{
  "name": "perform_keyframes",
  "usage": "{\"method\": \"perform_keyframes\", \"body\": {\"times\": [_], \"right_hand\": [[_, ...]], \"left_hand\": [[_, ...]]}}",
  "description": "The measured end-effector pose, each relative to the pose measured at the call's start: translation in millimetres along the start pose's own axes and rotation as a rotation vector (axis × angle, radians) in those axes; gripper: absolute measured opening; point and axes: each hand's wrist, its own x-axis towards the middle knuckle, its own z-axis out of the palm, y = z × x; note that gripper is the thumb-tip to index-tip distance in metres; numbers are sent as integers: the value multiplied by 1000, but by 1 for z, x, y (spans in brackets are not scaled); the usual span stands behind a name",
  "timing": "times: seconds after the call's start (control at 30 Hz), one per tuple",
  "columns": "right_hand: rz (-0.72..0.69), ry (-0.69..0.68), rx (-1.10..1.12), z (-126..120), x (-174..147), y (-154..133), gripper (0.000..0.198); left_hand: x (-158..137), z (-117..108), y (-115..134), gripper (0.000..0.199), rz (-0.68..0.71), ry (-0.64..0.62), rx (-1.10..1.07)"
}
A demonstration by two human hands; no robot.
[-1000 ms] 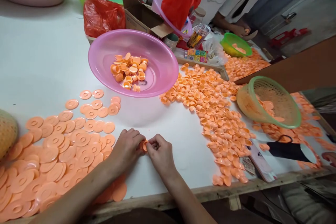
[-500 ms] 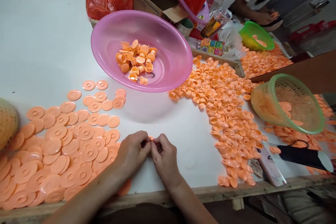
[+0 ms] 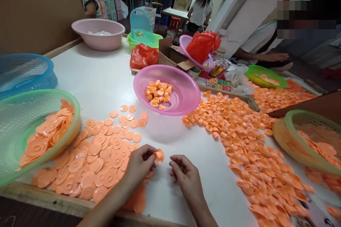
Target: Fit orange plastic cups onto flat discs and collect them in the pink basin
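Between the thumb and fingers of my left hand (image 3: 142, 163) is a small orange plastic hat-shaped piece (image 3: 159, 156), its near side partly hidden by the fingertips. My right hand (image 3: 186, 173) is just to the right, apart from the piece, with fingers loosely curled and nothing visible in them. Flat orange discs (image 3: 96, 156) with a raised ring lie spread to the left, some under my left forearm. Small orange cups (image 3: 234, 127) cover the table to the right. Beyond my hands, a pink basin (image 3: 183, 94) holds several hat-shaped pieces (image 3: 159, 94).
A green basket (image 3: 76, 113) of discs stands at the left, with a blue basket (image 3: 26, 56) behind it. Another green basket (image 3: 282, 138) is at the right. A cardboard box (image 3: 170, 55), red bags and a pale pink basin (image 3: 98, 39) are farther back. Other people are in the background.
My hands have come apart; they were together at the fingertips. The orange piece is now in my left hand alone. The view has tilted up and shows more of the room.
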Motion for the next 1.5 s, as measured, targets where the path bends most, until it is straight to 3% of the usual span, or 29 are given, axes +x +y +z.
{"method": "perform_keyframes", "body": {"times": [0.1,0.17,0.3,0.37,0.43,0.53,0.6,0.67,0.73,0.8,1.03,1.13,1.23,1.37,1.4,1.47,1.5], "right_hand": [[46,-12,24,1,2,8,38],[67,-47,6,3,6,15,34],[74,-43,-83,4,13,27,33],[86,-27,-119,3,14,29,35],[98,-41,-135,2,13,27,35],[92,-67,-130,1,9,20,32],[73,-61,-118,1,8,17,30],[44,-59,-120,1,9,18,29],[10,-62,-142,1,12,23,28],[-17,-67,-173,1,14,29,28],[-114,-11,-185,4,13,30,32],[-154,-18,-205,2,10,28,32],[-218,-13,-264,-4,9,29,27],[-267,7,-319,-18,7,31,23],[-271,10,-330,-22,7,31,23],[-295,33,-359,-28,9,29,22],[-322,59,-382,-31,11,28,21]], "left_hand": [[-5,-23,13,24,-92,50,-185],[1,-37,31,17,-71,68,-231],[34,-58,98,15,217,143,-201],[52,-68,131,37,366,155,-178],[61,-80,145,51,486,213,-32],[61,-108,113,44,494,311,456],[58,-133,67,49,390,269,798],[55,-153,19,61,231,329,1076],[52,-159,-16,65,178,353,1278],[48,-147,-34,67,225,313,1389],[40,-36,-28,96,569,7,1329],[45,-10,-26,101,690,-141,1278],[69,-24,-14,91,658,-118,1302],[123,-78,18,75,281,288,1314],[135,-87,25,73,198,339,1285],[151,-91,32,70,145,322,1250],[155,-86,32,69,182,264,1256]]}}
